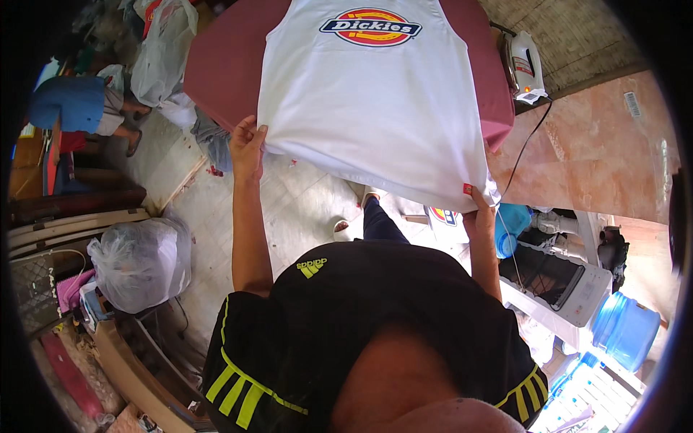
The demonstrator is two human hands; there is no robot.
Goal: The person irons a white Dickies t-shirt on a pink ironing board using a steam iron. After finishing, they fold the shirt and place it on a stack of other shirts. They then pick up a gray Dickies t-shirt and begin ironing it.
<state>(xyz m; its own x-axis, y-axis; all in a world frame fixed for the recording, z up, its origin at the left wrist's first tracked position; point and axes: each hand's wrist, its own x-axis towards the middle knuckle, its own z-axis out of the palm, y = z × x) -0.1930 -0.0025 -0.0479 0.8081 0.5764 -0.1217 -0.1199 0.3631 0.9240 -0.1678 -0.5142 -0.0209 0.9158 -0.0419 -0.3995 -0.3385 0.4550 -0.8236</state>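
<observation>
Head view: your right hand (479,215) holds the shirt (369,108) by one hem corner, fingers closed; your left hand (248,141) pinches the other. It spreads across the maroon worktop (220,72), an iron (525,66) near the right edge.

Seen from my remote post, the sleeveless shirt (368,108) shows smooth, matt white cloth, and dull maroon fabric covers the surface (224,65). I pick out smooth, hard white plastic on the iron (530,65), thin, crinkled, glossy clear plastic in a bulging bag (141,263), translucent blue plastic in a large jug (626,328), and a stone-like, marbled pinkish panel (592,144).
</observation>
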